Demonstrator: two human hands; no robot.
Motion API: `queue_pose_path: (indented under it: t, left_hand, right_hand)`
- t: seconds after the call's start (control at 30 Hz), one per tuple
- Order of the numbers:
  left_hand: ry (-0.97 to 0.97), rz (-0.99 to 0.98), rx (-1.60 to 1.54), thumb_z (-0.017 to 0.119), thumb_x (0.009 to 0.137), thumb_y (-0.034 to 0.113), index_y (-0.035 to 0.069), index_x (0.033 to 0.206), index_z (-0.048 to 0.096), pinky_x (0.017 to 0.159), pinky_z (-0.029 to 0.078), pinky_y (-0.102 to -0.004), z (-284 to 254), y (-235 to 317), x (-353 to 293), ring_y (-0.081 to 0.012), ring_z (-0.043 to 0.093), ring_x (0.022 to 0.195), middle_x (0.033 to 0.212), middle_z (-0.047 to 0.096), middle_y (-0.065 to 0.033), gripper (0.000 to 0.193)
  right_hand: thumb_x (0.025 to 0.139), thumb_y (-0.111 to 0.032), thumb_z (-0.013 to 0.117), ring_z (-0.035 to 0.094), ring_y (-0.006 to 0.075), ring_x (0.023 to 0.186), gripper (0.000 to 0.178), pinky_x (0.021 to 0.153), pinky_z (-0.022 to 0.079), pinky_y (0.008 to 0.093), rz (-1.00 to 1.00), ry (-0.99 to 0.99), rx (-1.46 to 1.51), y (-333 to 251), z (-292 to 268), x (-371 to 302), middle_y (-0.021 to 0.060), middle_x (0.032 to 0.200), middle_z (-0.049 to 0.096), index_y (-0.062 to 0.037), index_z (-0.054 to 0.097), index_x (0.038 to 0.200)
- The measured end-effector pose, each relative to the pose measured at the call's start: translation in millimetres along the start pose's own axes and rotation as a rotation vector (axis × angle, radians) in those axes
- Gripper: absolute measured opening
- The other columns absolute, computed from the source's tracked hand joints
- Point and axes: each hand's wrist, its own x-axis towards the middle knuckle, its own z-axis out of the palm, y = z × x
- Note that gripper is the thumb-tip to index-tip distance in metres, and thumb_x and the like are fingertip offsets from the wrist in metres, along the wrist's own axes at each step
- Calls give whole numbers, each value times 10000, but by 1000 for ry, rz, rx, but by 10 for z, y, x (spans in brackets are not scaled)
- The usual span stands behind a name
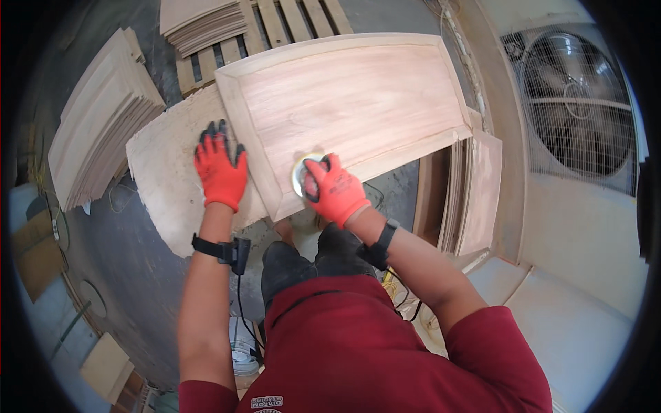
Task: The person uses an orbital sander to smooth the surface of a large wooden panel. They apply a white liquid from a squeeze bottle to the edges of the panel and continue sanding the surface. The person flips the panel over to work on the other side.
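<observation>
A round sander (301,177) was held in the right hand (337,191), which was covered by a red glove. The grip of this hand was wrapped around the top of the sander, with the fingers bent. The sander was set on a big wooden panel (358,100), close to the panel's near left corner.

The panel was laid flat over a rough, pale desk (169,182), and the right part of the desk was hidden under it. The panel was framed by wide strips of wood, and its middle was tinted light pink.

The left hand (222,172) was covered by a red glove too, with dark fingertips. It was rested on the desk, just beside the panel's left edge. Its grip was spread, with the fingers pointed toward the far edge of the desk. It could not be told if the panel was touched by the thumb.

A black band was worn on each wrist, and a dark red shirt (385,344) was worn too.

Past the desk's left edge, a tall pile of boards (103,124) was stacked. Past the far edge, more thin boards (203,24) were piled on a pallet (296,20). Off to the right, a big fan (577,103) was set in the wall.
</observation>
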Motion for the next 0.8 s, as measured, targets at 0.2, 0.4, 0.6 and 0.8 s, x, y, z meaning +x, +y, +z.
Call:
queue_pose_path:
  t: [0.2,0.4,0.6,0.8]
  left_hand:
    - [-263,67,56,616,912,478,139,1589,299,1232,124,-507,137,790,-198,-378,163,1534,1661,204,-184,821]
    - [-146,124,173,645,905,505,159,1615,231,1230,112,-537,332,824,-291,-406,121,1537,1675,147,-185,892]
    - [-207,77,301,612,902,590,118,1617,204,1224,121,-552,339,922,-266,-424,113,1537,1669,130,-220,949]
    - [-346,-11,390,620,910,555,91,1512,399,1224,150,-529,182,1175,-176,-414,186,1517,1621,249,-240,791]
  right_hand:
    - [782,-294,787,661,401,1035,697,871,562,472,212,58,-18,817,-360,-71,222,1308,469,-227,479,1404]
    - [807,-320,752,659,403,1047,683,892,556,473,311,151,-17,1760,-747,-40,228,1309,477,-225,455,1415]
    - [836,-339,721,642,439,1068,651,926,537,487,471,229,-5,2838,-1249,103,239,1321,478,-203,452,1413]
    - [874,-296,687,627,459,1078,607,914,537,505,475,213,78,2915,-1281,103,255,1322,476,-184,443,1418]
